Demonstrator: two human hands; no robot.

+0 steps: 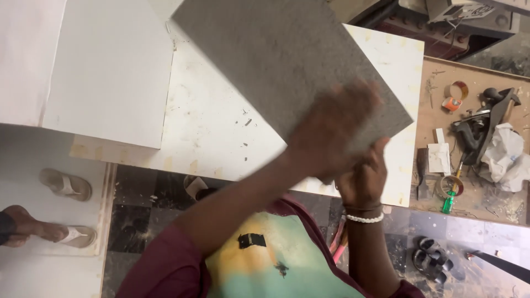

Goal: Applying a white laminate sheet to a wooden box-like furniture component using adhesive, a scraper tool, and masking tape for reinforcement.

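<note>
A big white worktop (221, 127) is seen filling the middle of the frame, with scuffs and little chips scattered on it, and a second white sheet (110, 72) is laid over its upper left part. A grey rough-surfaced board (276, 49) is held up tilted above the worktop, running from the top centre down to a corner right of centre. That lower corner is gripped by both hands: the left hand (331, 132) is blurred and spread flat over the board's face, fingers closed onto it, while the right hand (364, 176) is clamped on the edge from underneath, with a white bead bracelet (364, 218) worn at the wrist. A maroon shirt and a yellow-green apron (276, 259) are seen at the bottom centre. At the right a brown bench (430, 110) is cluttered: a black hand plane (486, 116) is lying upper right, a crumpled white cloth (505, 152) just beside it, a tape roll (455, 96) further up, and a green-handled screwdriver (450, 201) lower down near the edge. Someone else's foot in a beige sandal (55, 232) is seen at the lower left, with a spare sandal (66, 185) above it, apart. Dark sandals (433, 259) are left on the floor at lower right.
</note>
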